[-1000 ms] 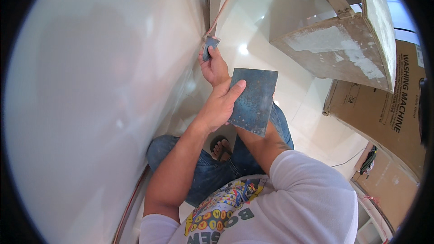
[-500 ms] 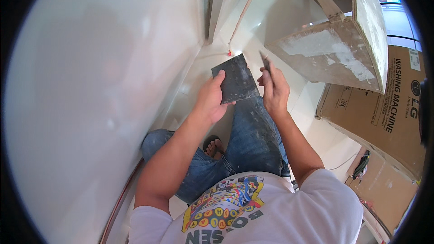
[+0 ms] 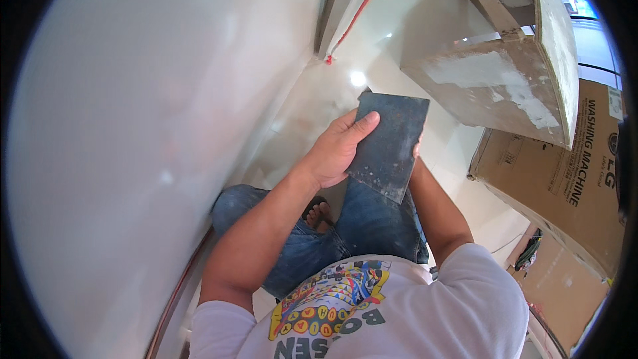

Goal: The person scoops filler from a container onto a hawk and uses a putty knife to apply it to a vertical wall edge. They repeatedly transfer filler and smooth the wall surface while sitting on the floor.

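Observation:
My left hand (image 3: 339, 149) grips a flat, dark, rectangular plate (image 3: 392, 139), thumb on its face and fingers behind. Scuffs and pale specks mark the plate, which is held tilted above my right thigh. Behind its right edge is my right hand (image 3: 418, 149), mostly hidden, with just a sliver of it showing. A small dark tip (image 3: 367, 90) juts past the plate's upper left corner. It looks like the end of the thin, blade-like tool seen in my right hand half a second ago; the rest is covered.
A pale wall (image 3: 146, 126) rises close on my left. A red hose or cable (image 3: 365, 6) runs down to the floor by the corner. On the right stand a paint-smeared wooden box (image 3: 488, 83) and a big brown carton (image 3: 545, 166). A dark cable bundle (image 3: 529, 251) lies below them.
The plate has turned and shifted right, toward my body. My right hand, which showed beside it with the thin tool, has gone behind it. The view has shifted slightly.

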Demonstrator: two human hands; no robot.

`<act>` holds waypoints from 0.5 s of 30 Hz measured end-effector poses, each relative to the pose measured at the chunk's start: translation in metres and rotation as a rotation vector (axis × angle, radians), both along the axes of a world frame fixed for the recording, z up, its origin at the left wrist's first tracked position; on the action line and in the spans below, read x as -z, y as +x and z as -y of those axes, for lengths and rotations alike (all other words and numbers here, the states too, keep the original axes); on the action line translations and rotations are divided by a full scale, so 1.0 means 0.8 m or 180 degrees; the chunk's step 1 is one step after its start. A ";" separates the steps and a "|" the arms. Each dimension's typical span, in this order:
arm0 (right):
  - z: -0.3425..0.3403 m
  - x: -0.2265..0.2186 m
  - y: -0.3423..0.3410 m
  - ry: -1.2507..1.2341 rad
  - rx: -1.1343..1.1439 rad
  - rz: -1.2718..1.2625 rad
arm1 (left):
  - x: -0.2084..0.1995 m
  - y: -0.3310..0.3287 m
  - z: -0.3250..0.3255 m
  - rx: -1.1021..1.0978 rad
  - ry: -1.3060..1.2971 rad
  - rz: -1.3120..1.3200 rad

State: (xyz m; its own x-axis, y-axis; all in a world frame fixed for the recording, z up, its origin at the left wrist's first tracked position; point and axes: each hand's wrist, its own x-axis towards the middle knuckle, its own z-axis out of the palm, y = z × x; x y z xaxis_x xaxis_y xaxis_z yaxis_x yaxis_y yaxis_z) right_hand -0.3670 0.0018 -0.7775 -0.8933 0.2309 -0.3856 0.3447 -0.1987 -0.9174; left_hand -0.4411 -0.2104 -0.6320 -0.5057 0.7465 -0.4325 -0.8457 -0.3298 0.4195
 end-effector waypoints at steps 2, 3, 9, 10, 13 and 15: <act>-0.013 -0.008 -0.051 0.2387 -0.0778 -0.0057 | 0.000 -0.002 0.005 0.0186 0.0090 -0.0007; -0.018 -0.016 -0.077 0.3585 -0.1135 -0.0369 | -0.001 -0.003 0.006 0.0229 0.0110 -0.0025; -0.036 -0.088 -0.179 0.4146 -0.2327 -0.0240 | -0.014 -0.007 0.010 0.0525 0.0130 -0.0274; -0.036 -0.099 -0.187 0.4198 -0.2424 -0.0223 | -0.016 -0.008 0.011 0.0559 0.0108 -0.0325; -0.026 -0.115 -0.200 0.3751 -0.2730 -0.0641 | -0.020 -0.011 0.012 0.0652 0.0078 -0.0404; -0.010 -0.110 -0.202 0.3306 -0.2959 -0.0973 | -0.020 -0.013 0.012 0.0708 0.0091 -0.0450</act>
State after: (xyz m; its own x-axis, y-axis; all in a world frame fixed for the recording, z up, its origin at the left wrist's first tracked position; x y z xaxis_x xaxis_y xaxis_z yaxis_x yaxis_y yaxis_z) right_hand -0.5283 0.0096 -0.6897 -0.8898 -0.4214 -0.1752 -0.2598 0.7832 -0.5649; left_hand -0.4511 -0.2201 -0.6161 -0.3817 0.8570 -0.3462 -0.8324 -0.1559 0.5318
